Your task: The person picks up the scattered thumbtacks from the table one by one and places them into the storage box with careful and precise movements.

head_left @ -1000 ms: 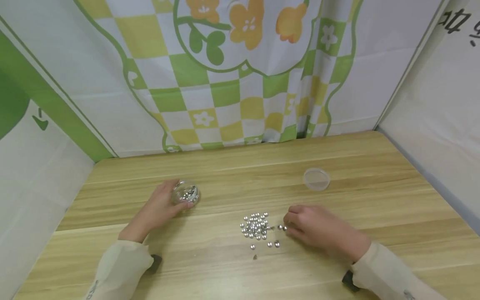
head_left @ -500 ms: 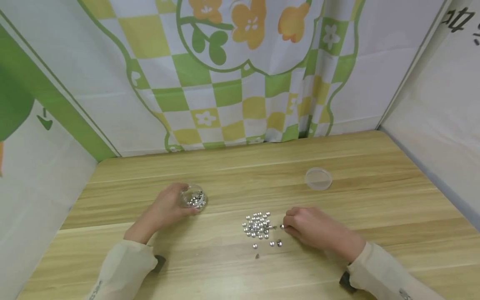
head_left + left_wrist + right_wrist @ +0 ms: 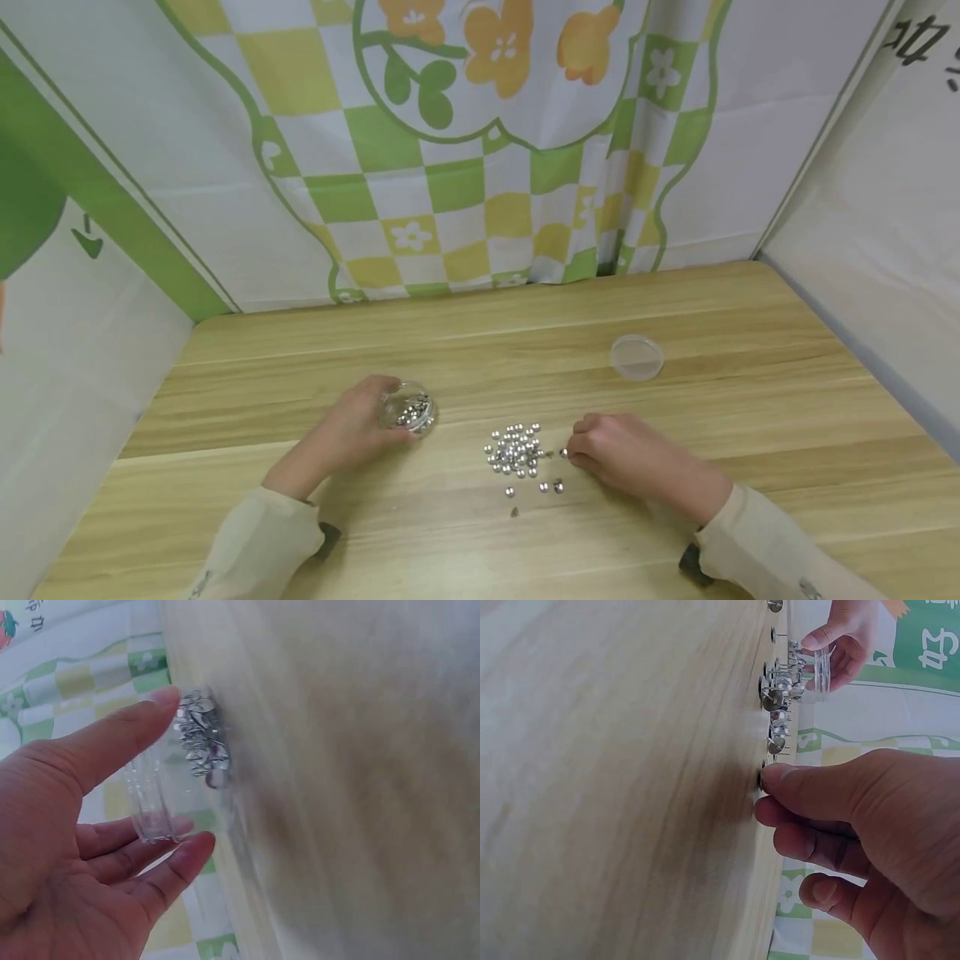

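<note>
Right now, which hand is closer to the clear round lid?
Right hand, on the near side of the clear round lid; the left hand, gripping the jar, is farther leftward.

A checked floral cloth hangs behind a wood-grain table.

The left hand brought the clear jar rightward, closer to the loose pile of tacks. The right hand edged left, leaving one stray tack visible at its fingers instead of two.
</note>
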`<state>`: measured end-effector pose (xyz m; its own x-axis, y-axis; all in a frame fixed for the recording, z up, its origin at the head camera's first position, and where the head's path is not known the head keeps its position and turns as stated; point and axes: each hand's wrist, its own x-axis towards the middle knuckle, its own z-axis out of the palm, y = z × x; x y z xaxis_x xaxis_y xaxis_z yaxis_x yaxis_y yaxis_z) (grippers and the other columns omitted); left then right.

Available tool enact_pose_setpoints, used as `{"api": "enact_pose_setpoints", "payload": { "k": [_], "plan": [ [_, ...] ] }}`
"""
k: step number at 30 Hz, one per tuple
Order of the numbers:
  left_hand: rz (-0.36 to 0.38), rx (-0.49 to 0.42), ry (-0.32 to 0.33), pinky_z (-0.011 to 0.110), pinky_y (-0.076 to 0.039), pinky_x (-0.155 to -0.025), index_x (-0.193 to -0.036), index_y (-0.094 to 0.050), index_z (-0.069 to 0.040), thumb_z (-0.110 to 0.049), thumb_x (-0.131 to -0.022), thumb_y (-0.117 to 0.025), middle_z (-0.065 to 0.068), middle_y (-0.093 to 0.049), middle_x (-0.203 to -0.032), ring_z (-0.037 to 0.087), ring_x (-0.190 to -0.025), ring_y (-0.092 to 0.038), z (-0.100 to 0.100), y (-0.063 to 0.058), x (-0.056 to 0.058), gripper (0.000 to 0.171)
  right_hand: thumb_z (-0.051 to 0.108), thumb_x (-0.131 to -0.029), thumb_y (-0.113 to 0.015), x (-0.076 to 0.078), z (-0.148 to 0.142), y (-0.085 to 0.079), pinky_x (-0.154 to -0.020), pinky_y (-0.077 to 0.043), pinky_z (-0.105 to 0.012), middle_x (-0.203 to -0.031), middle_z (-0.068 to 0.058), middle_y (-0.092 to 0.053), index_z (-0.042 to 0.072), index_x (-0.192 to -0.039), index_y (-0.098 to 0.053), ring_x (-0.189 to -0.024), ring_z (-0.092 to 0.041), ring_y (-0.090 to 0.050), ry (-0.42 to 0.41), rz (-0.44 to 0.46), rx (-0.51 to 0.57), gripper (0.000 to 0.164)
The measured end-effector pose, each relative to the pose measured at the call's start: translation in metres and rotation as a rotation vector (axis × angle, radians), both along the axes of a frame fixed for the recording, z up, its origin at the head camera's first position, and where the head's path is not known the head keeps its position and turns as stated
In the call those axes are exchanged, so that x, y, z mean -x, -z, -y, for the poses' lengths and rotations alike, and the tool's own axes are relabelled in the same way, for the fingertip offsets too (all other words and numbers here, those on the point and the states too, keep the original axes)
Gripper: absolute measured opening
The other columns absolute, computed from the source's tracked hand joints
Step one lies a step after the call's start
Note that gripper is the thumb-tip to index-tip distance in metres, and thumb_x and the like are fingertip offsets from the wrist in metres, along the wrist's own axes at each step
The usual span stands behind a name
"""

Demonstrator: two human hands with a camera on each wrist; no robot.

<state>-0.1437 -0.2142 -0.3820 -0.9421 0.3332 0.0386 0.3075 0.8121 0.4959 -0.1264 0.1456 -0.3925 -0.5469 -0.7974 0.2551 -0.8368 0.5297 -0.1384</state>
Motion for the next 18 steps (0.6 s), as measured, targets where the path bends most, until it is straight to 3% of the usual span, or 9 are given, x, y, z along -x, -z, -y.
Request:
{"api": "enact_pose_setpoints", "payload": {
  "k": [11, 18],
  "plan": [
    [0.008, -0.032, 0.022, 0.062, -0.047, -0.099, -0.128, -0.047, 0.014, -0.020, -0.068, -0.085, 0.034, -0.055, -0.127, 0.047, -0.113, -0.054, -0.016, 0.002, -0.010, 0.079, 0.005, -0.080, -0.074, -0.001, 0.000, 0.000, -0.053, -0.058, -0.025, -0.065, 0.006, -0.060, 0.014, -0.072, -0.069, -0.061, -0.007, -0.056, 0.016, -0.025, -0.014, 0.012],
    [-0.029, -0.010, 0.079, 0.060, -0.047, -0.099, -0.127, -0.048, 0.015, -0.024, -0.067, -0.085, 0.032, -0.057, -0.124, 0.046, -0.113, -0.054, -0.027, 0.003, -0.016, 0.080, 0.005, -0.079, -0.074, -0.001, 0.001, -0.001, -0.051, -0.057, -0.025, -0.063, 0.006, -0.059, 0.014, -0.070, -0.069, -0.059, -0.007, -0.055, 0.022, -0.028, -0.016, 0.014]
  ]
}}
